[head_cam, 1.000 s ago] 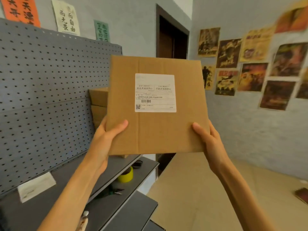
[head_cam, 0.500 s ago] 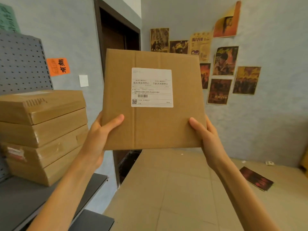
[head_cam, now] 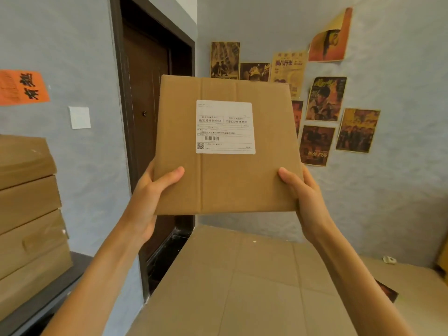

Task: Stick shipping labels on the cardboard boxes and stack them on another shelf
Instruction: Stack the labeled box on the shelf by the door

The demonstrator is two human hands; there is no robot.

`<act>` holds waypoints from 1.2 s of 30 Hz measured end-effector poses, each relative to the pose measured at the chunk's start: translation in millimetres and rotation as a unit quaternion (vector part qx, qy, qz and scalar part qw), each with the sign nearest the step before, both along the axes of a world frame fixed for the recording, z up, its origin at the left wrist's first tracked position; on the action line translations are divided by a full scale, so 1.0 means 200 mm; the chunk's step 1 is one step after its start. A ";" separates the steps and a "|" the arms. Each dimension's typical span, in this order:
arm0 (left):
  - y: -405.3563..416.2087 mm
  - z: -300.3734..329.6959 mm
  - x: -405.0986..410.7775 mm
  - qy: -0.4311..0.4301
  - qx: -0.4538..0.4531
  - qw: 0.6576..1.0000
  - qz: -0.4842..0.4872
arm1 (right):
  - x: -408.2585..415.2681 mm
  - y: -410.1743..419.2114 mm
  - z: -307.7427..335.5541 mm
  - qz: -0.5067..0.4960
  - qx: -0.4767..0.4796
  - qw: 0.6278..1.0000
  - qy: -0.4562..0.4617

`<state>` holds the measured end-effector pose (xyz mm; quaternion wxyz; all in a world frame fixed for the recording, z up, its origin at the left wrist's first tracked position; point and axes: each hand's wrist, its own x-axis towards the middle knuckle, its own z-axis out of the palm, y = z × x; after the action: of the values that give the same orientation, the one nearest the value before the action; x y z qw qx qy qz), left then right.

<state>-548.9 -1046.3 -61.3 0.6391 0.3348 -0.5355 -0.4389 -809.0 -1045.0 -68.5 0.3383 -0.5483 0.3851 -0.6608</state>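
Observation:
I hold a flat brown cardboard box (head_cam: 242,185) up in front of me at chest height. A white shipping label (head_cam: 225,127) with a barcode and QR code is stuck on its upper middle. My left hand (head_cam: 150,197) grips the box's lower left edge, thumb on the front face. My right hand (head_cam: 303,197) grips the lower right edge the same way. A stack of several other cardboard boxes (head_cam: 26,214) sits on a dark shelf (head_cam: 48,299) at the far left.
A dark brown door (head_cam: 148,117) stands closed behind the box. Old posters (head_cam: 324,98) cover the grey wall at right. Flattened cardboard (head_cam: 242,287) covers the floor below. An orange sign (head_cam: 23,87) and a white wall switch (head_cam: 79,117) are on the left wall.
My view has swung right: the pegboard and lower shelves have left the frame, and the box stack has slid to the left edge. Both hands keep the same grip on the box.

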 end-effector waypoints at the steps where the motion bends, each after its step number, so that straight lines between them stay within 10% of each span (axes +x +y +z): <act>1: -0.06 0.02 0.00 -0.004 -0.008 1.000 -0.001 | 0.00 -0.08 0.02 0.001 -0.002 1.000 -0.006; 21: -0.31 0.17 0.43 -0.060 -0.074 0.952 0.290 | 0.69 -1.17 0.20 0.301 -0.006 0.953 -0.019; 36: 0.13 0.38 0.64 -0.015 -0.012 0.825 0.564 | 1.38 -1.15 0.33 0.642 -0.097 0.754 0.096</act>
<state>-421.3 -1021.0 13.9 0.7709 0.5778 -0.2680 0.0101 -532.5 -1274.9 -3.4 0.5897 -0.7568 -0.0935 -0.2658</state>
